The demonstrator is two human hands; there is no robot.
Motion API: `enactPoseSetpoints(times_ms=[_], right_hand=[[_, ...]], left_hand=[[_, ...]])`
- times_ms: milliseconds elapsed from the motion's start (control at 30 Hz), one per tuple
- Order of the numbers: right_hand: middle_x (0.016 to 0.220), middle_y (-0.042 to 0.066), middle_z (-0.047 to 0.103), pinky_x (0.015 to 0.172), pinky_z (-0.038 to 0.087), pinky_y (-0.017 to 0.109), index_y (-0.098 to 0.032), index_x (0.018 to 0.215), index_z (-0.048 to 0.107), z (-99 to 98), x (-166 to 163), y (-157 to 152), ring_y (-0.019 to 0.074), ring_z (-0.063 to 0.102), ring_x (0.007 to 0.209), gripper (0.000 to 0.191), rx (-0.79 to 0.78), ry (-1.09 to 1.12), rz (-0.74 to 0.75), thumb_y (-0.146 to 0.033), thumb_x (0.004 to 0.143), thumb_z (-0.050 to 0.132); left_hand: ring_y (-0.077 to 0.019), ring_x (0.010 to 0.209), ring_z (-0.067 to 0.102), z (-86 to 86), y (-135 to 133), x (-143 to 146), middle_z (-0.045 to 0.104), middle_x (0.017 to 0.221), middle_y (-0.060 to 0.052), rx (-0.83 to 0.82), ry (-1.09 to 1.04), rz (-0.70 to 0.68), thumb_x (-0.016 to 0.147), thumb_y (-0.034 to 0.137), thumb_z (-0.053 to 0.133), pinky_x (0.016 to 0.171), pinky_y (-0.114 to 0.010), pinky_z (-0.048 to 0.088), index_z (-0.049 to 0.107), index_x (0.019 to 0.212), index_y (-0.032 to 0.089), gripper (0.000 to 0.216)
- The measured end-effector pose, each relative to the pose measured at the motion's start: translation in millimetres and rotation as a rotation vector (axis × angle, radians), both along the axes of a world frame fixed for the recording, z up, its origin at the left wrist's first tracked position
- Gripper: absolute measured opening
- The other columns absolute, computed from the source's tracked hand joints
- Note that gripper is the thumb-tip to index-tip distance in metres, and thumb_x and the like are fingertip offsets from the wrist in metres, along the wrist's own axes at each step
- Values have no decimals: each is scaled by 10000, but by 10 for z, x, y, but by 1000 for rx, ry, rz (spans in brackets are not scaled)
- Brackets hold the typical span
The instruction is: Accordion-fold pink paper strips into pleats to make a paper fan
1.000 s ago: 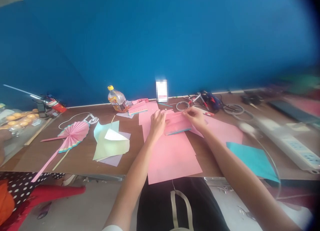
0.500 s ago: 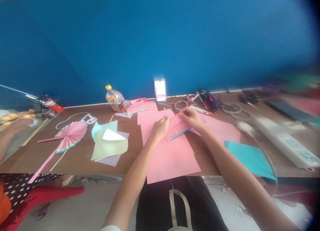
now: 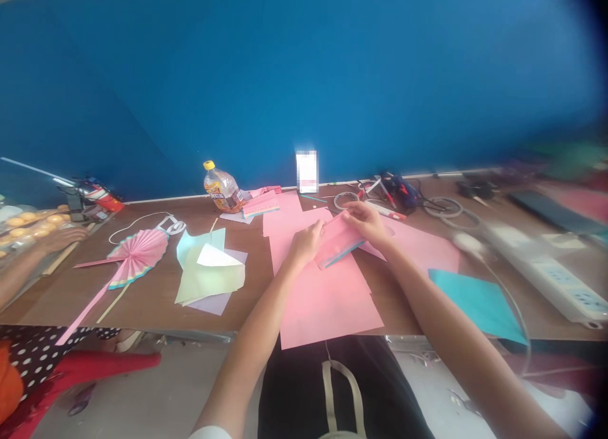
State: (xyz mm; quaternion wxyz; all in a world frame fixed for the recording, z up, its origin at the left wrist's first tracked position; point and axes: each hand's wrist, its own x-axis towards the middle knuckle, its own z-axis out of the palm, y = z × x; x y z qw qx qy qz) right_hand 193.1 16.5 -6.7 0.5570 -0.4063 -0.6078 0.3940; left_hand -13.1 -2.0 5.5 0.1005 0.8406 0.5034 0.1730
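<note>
Between my two hands is a folded pink paper [image 3: 338,241] with a blue strip along its lower edge, tilted just above larger pink sheets [image 3: 327,306] on the table. My left hand [image 3: 308,241] pinches its left end. The fingers of my right hand [image 3: 365,222] are closed on its upper right edge. Left of my arms, a pink pleated paper fan [image 3: 140,254] with a blue and yellow rim lies on the table. Pale green paper [image 3: 209,279], with white, light blue and lilac sheets, lies between the fan and my left arm.
A bottle [image 3: 223,187] with a yellow cap stands at the back, near pleated pink paper [image 3: 261,204]. Tape rolls [image 3: 346,201] and red-and-white tools [image 3: 380,189] lie behind my right hand. Teal paper [image 3: 477,303] and a power strip [image 3: 551,274] are at right. Another person's hand [image 3: 64,237] rests at far left.
Both my hands stay on the folded pink paper and have hardly moved. The other person's hand at far left has shifted right. The whole view has drifted slightly.
</note>
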Motion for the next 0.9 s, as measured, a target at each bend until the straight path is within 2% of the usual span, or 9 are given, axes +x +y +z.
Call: enactPoseSetpoints(times_ms=[100, 300, 533, 700, 900], right_hand=[[926, 56, 699, 692, 507, 317, -225, 986, 648, 2, 15, -4, 206, 651, 814, 314, -49, 0, 0, -452, 768, 663], [831, 49, 699, 697, 509, 323, -207, 876, 659, 17, -32, -23, 199, 651, 768, 258, 18, -64, -79, -430, 748, 680], [782, 38, 687, 684, 500, 307, -195, 836, 653, 63, -85, -70, 176, 633, 719, 224, 57, -123, -102, -406, 761, 659], [771, 33, 677, 651, 484, 288, -190, 828, 650, 106, -124, -117, 165, 618, 699, 218, 47, -125, -59, -400, 767, 652], [760, 26, 668, 671, 486, 288, -189, 801, 645, 72, -216, -131, 161, 613, 704, 205, 76, -113, -18, -393, 782, 638]], left_hand=[[-179, 943, 638, -40, 23, -4, 666, 1080, -40, 4, -68, -13, 988, 340, 206, 748, -265, 439, 482, 1145, 229, 337], [-179, 996, 607, -47, 4, 17, 646, 1109, -58, 32, -126, -71, 979, 278, 231, 817, -278, 436, 480, 1160, 213, 314], [-185, 927, 630, 3, -43, 42, 667, 1023, -50, 16, -62, -30, 985, 388, 221, 729, -265, 426, 503, 1090, 219, 345], [-180, 857, 633, 29, -63, 49, 669, 915, -45, 39, -52, -13, 985, 407, 205, 687, -257, 404, 523, 1008, 213, 374], [-165, 835, 632, 86, -101, 81, 668, 889, -34, 54, -36, -5, 989, 401, 188, 684, -249, 395, 524, 987, 211, 386]])
